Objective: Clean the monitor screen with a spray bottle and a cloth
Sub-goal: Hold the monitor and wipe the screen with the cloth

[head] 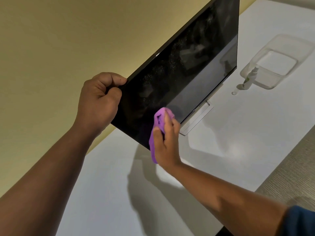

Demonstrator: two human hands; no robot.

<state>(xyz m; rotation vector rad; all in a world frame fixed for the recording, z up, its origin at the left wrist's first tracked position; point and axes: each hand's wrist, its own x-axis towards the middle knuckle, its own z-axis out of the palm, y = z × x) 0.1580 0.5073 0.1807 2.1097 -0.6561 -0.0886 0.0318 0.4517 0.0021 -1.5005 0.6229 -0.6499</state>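
A black monitor (187,68) stands on a white desk (105,193), its dark screen speckled with fine droplets. My left hand (100,101) grips the monitor's upper left corner, thumb on the front bezel. My right hand (165,142) holds a purple cloth (159,121) bunched in its fingers and presses it against the lower left part of the screen. A small clear spray bottle (250,77) with a green label stands on the desk beyond the monitor, with its loose cap (234,93) beside it.
A clear plastic container (279,60) sits on the desk right behind the spray bottle. The monitor's silver stand base (197,120) rests below the screen. A yellowish wall is behind, and a textured floor (293,171) lies past the desk's right edge.
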